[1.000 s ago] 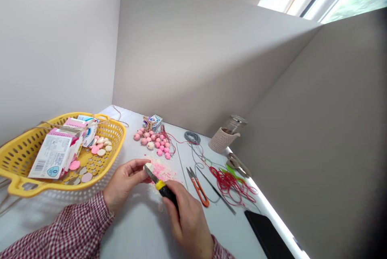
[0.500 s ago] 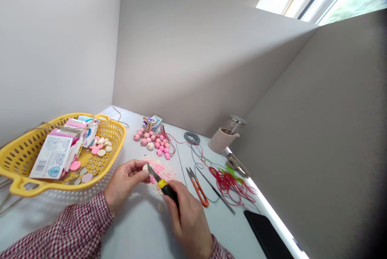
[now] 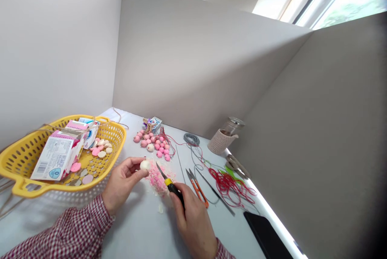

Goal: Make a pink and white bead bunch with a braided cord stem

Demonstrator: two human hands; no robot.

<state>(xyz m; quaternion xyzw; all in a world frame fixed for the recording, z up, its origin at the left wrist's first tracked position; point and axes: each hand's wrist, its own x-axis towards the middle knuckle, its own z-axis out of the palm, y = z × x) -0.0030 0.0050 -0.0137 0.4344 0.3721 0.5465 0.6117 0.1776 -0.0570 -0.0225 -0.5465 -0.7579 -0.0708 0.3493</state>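
Holding a white ball (image 3: pixel 145 165) near a craft knife (image 3: pixel 171 186)

At far left, a yellow plastic basket (image 3: pixel 117 130) holds printed cartons (image 3: pixel 56 156) and pink and cream discs (image 3: pixel 101 148). Next to it, the left hand (image 3: pixel 122 182) is closed in a pinch, its fingers and thumb gripping the white ball above the table (image 3: pixel 136 231). Pink shavings (image 3: pixel 157 180) lie heaped on the table just right of the ball, with a cluster of pink balls (image 3: pixel 151 142) beyond them. The right hand (image 3: pixel 193 220) is wrapped tightly around the knife's yellow and black handle, the blade slanting toward the ball, near but not touching it. Further right lie orange-handled snips (image 3: pixel 198 188), a tangle of red cord (image 3: pixel 226 186), a coil of gray cord (image 3: pixel 191 139), and a glass jar (image 3: pixel 232 127) in a knitted sleeve.
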